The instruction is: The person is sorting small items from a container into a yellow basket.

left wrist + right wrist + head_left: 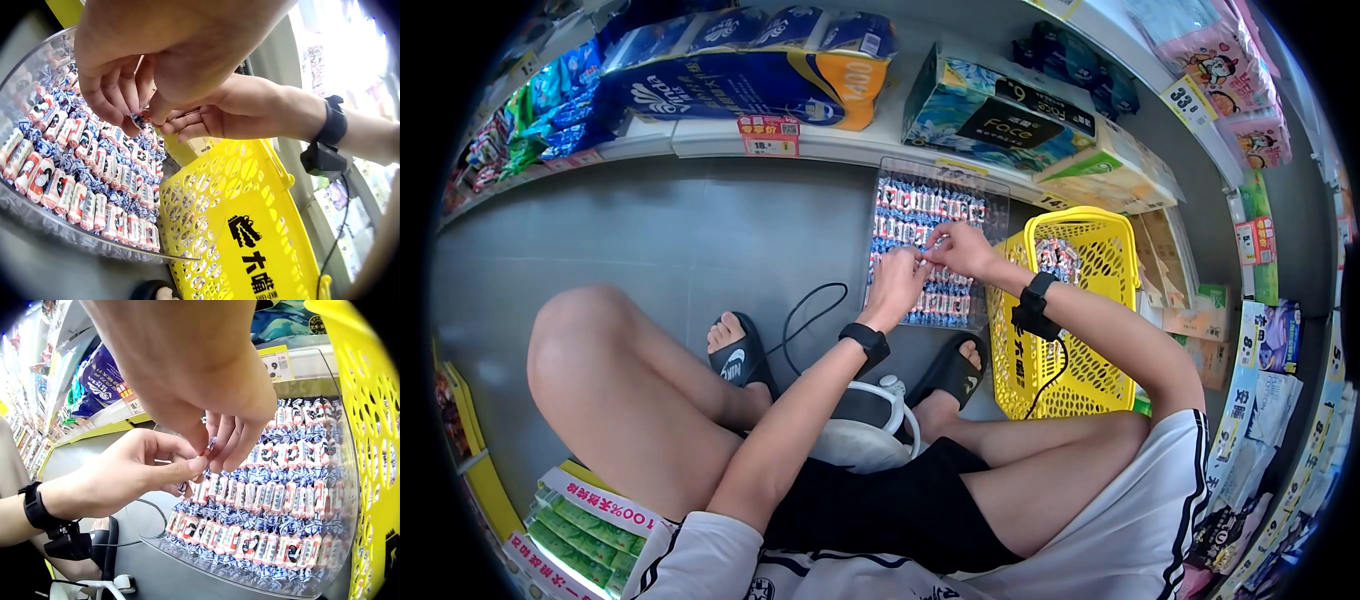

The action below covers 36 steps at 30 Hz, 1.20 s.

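Note:
Both hands meet over a clear plastic bin [340, 550] lined with neat rows of wrapped candies [940, 205] in white, red and blue wrappers with twisted ends. My left hand [898, 287] pinches one wrapped candy [139, 121] between thumb and fingertips. From the other side my right hand [963, 250] pinches the same candy, its fingertips close against the left ones. Fingers hide most of this candy. In the right wrist view, the left hand [147, 464] shows a blue-and-white twisted wrapper end below its fingers.
Right of the bin stands a yellow basket [1065, 375] holding loose wrapped candies [1057, 258]. Behind, a low shelf carries tissue packs [745, 75] and boxes [1000, 110]. A white stool [860, 440] is between the person's legs. Cables hang from both wrist cameras.

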{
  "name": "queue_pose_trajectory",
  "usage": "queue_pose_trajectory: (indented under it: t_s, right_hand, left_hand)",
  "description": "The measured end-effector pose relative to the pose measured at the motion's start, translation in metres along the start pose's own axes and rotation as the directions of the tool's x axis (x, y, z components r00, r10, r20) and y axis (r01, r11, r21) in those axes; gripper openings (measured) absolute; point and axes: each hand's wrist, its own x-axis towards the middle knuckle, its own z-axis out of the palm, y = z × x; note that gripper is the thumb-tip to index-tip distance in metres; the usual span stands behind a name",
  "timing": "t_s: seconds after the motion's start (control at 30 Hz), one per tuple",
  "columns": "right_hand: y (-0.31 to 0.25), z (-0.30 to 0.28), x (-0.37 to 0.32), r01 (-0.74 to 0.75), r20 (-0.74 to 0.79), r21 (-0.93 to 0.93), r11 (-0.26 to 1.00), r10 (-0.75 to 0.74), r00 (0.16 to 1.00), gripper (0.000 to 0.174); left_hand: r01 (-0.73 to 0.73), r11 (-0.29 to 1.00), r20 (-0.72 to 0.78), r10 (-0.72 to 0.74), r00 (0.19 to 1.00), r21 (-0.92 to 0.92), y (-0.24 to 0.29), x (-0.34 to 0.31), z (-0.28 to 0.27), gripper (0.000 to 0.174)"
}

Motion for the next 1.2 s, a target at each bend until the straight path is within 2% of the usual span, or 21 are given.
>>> queue_pose_trajectory:
  t_s: [0.13,0.3,0.4,0.43,0.5,0.57,0.6,0.67,0.83,0.97,1.2]
  right_hand:
    - [0.006,0.005,0.016,-0.022,-0.008,0.019,1.0,0.022,1.0,0.015]
    - [0.006,0.01,0.035,-0.119,0.02,0.199,0.973,0.118,0.993,0.016]
    - [-0.003,0.009,0.041,-0.118,-0.012,0.148,0.982,0.121,0.993,0.017]
    - [-0.003,0.01,0.046,-0.121,-0.01,0.147,0.982,0.124,0.992,0.017]
    - [-0.008,0.009,0.053,-0.012,-0.103,0.061,0.998,0.019,0.994,0.02]
    - [-0.013,0.005,0.057,-0.006,-0.119,0.027,1.0,0.009,0.993,0.022]
    - [-0.014,0.004,0.06,0.003,-0.138,-0.006,1.0,-0.004,0.99,0.024]
    - [-0.012,0.004,0.066,0.013,-0.124,-0.02,1.0,-0.015,0.992,0.025]
    - [-0.003,0.012,0.077,0.014,-0.086,0.021,1.0,-0.012,0.996,0.023]
    - [0.003,0.02,0.082,0.061,-0.141,0.057,0.997,-0.052,0.989,0.025]
    - [0.008,0.027,0.083,0.057,-0.178,0.187,0.981,-0.023,0.984,0.032]
  left_hand:
    - [-0.008,0.998,-0.09,0.001,0.996,-0.069,-0.006,0.001,0.006,0.023]
    - [0.038,0.996,-0.139,-0.05,0.989,-0.086,-0.012,0.005,0.01,0.022]
    - [0.058,0.997,-0.139,-0.065,0.988,-0.055,-0.009,0.006,0.006,0.027]
    - [0.074,0.997,-0.136,-0.073,0.988,0.002,-0.005,0.004,0.003,0.033]
    - [0.093,0.994,-0.133,-0.085,0.988,0.057,0.003,0.0,0.001,0.039]
    - [0.027,0.972,-0.176,0.015,0.984,0.232,0.008,-0.004,0.001,0.049]
    - [0.029,0.972,-0.174,0.012,0.985,0.232,0.008,-0.005,0.002,0.049]
    - [-0.04,0.927,-0.144,0.1,0.985,0.374,0.006,-0.006,0.005,0.059]
    - [0.003,0.882,-0.062,0.03,0.998,0.471,0.005,-0.008,0.016,0.074]
    - [0.017,0.842,-0.011,-0.013,1.0,0.539,0.005,-0.007,0.02,0.082]
    - [0.043,0.833,0.039,-0.077,0.996,0.552,0.014,-0.005,0.019,0.083]
